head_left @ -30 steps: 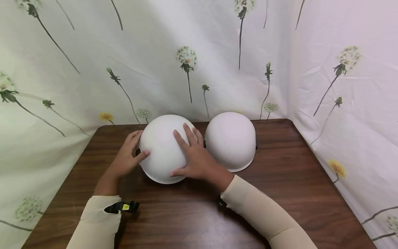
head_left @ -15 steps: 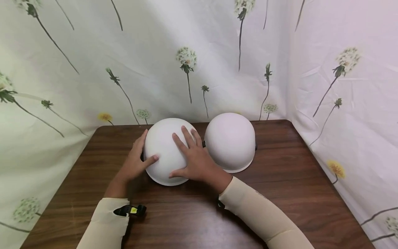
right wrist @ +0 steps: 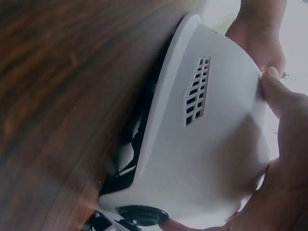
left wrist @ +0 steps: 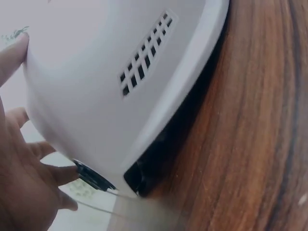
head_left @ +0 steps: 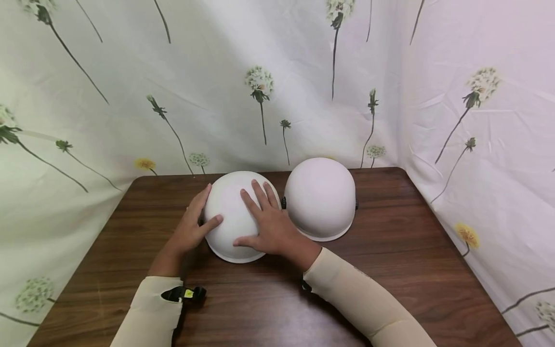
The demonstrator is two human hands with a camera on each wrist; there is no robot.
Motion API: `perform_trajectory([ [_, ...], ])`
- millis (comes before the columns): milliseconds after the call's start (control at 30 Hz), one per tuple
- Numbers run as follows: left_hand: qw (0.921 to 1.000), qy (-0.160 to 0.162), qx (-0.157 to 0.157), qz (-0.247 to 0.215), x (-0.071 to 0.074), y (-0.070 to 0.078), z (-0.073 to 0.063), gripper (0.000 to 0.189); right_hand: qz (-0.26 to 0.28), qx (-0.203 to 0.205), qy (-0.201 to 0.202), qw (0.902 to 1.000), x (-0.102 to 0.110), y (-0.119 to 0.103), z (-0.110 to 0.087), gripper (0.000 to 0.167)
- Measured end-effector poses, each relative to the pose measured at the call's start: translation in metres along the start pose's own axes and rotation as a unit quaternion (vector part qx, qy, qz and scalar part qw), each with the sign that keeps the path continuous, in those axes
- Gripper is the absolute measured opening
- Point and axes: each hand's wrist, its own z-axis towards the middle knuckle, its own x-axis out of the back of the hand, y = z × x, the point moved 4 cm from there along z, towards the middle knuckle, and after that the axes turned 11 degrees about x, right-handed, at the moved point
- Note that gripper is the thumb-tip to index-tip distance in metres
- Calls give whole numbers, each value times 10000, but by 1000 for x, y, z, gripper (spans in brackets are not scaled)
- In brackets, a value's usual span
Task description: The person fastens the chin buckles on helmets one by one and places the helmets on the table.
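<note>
A white hard hat [head_left: 232, 217] with its dome up is at the left of the table's far half. My left hand [head_left: 191, 226] lies along its left side, thumb and fingers apart. My right hand [head_left: 273, 225] rests on its right side and top with spread fingers. The left wrist view shows the slotted vent [left wrist: 146, 54] and a dark gap under the rim. In the right wrist view, a black round fitting [right wrist: 143, 215] is by a fingertip, with dark lining under the shell. A second white hard hat [head_left: 321, 198] sits dome up just to the right.
The brown wooden table [head_left: 260, 308] ends at its far edge against a white curtain [head_left: 208, 67] printed with dandelions. Another curtain side hangs along the right. Black straps with cameras [head_left: 197, 295] are on the wrists.
The left hard hat has shifted right and nearer to me, close to the second one. My left hand has moved right with it; my right hand has hardly moved.
</note>
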Motion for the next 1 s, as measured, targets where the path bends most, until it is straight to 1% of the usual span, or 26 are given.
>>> perform_trajectory([
  [100, 9998, 20, -181, -92, 1, 4, 0, 89, 371, 119, 23, 9992, -1, 0, 1, 123],
  [200, 9993, 125, -327, -111, 4, 10, -2, 84, 778, 315, 46, 9965, -1, 2, 1, 120],
  [267, 9987, 261, -421, -85, 6, 15, -3, 80, 940, 384, 55, 9948, -2, 5, 1, 117],
  [367, 9968, 567, -548, 97, 8, 24, -4, 69, 1121, 420, 124, 9927, -4, 10, 1, 116],
  [500, 9904, 950, -720, 703, 8, 43, -9, 56, 1382, 367, 300, 9893, -5, 15, 1, 117],
  [567, 9857, 1045, -789, 1060, 7, 54, -11, 56, 1465, 346, 366, 9879, -4, 15, 1, 118],
  [633, 9805, 1069, -812, 1436, 4, 62, -12, 61, 1529, 356, 459, 9865, -3, 16, 1, 118],
  [700, 9770, 988, -742, 1736, 1, 68, -13, 67, 1535, 380, 530, 9860, -1, 15, 1, 119],
  [800, 9726, 837, -584, 2087, -4, 71, -13, 74, 1486, 382, 594, 9864, 0, 15, 0, 120],
  [933, 9678, 626, -253, 2425, -8, 74, -13, 83, 1398, 305, 529, 9883, 0, 16, 0, 120],
  [1000, 9635, 507, -54, 2629, -11, 77, -14, 88, 1366, 295, 495, 9889, -1, 16, 0, 119],
])
